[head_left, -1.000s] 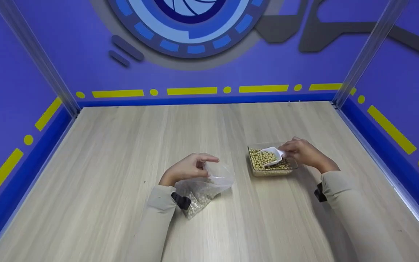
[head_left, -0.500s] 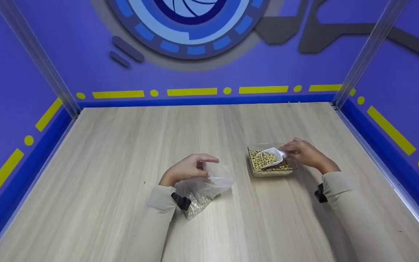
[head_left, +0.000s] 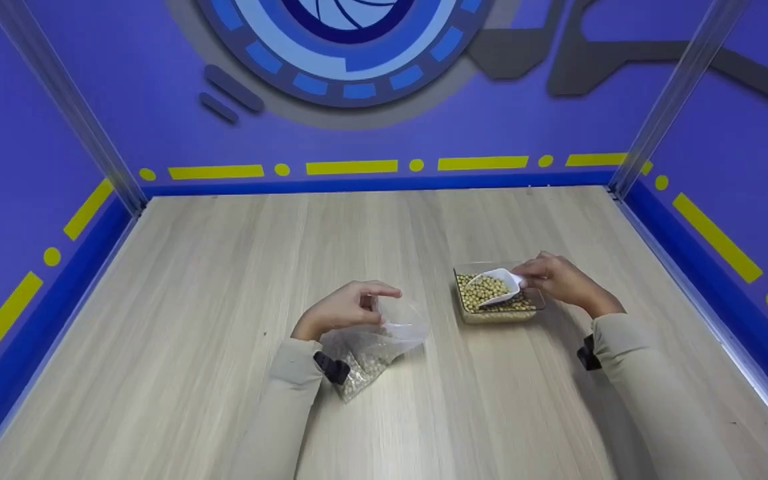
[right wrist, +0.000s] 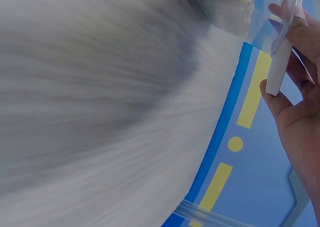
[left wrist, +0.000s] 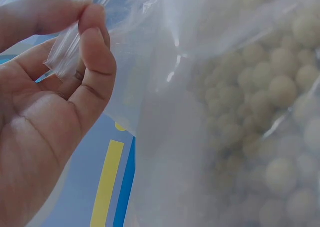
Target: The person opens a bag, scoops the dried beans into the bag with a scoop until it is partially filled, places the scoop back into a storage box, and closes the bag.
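Note:
My left hand (head_left: pixel 341 310) pinches the top edge of a clear zip bag (head_left: pixel 403 332), whose lower part holds pale round beans. In the left wrist view the thumb and fingers grip the zip strip (left wrist: pixel 65 54), with the beans (left wrist: pixel 282 91) behind the plastic. At the right, my right hand (head_left: pixel 563 283) holds a white scoop (head_left: pixel 513 280) by its handle (right wrist: pixel 278 72). The scoop rests tilted in a clear rectangular container (head_left: pixel 501 320) of yellowish soybeans, and beans lie in its bowl. Its front edge is sunk among the beans.
Both things sit on a light wood table (head_left: pixel 224 267). A blue-purple back wall (head_left: pixel 357 143) with yellow marks and two side walls enclose it. A black wrist strap (head_left: pixel 332 368) sits over the left sleeve, beside the bag.
The scoop has shifted slightly within the container and its bowl shows more beans. My left hand and the bag have stayed in place.

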